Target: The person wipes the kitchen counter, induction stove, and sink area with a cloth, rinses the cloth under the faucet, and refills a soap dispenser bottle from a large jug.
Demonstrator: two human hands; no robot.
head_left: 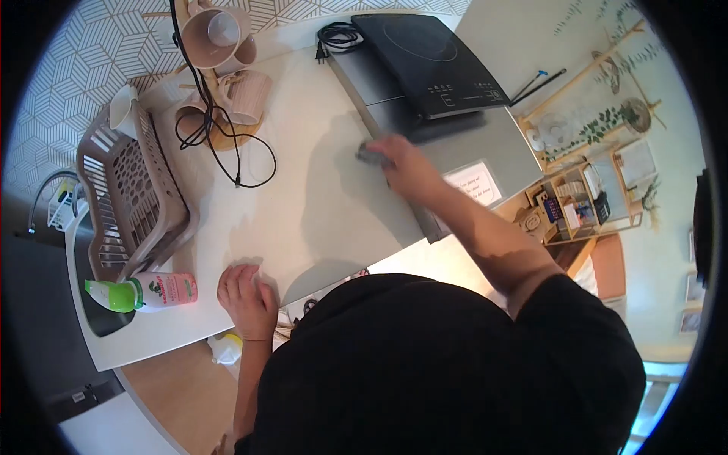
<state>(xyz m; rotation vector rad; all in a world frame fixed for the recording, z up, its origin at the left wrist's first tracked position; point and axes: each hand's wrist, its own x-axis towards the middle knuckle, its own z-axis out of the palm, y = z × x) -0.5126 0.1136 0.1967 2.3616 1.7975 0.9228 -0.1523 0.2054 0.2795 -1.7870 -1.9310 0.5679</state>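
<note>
I see the right hand (pixel 394 157) gripping a blurred grey item (pixel 368 154) (probably soft, light), best held mid-body; left hand (pixel 249 294) open.

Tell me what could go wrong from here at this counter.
The left hand rests close to the green-topped pink-and-white bottle, so a sideways slip might knock it over. If the right hand, gripping a blurred grey item, sweeps across the white counter, it could snag the thin black looped cable and perhaps jostle the pinkish mugs beside it.
</note>
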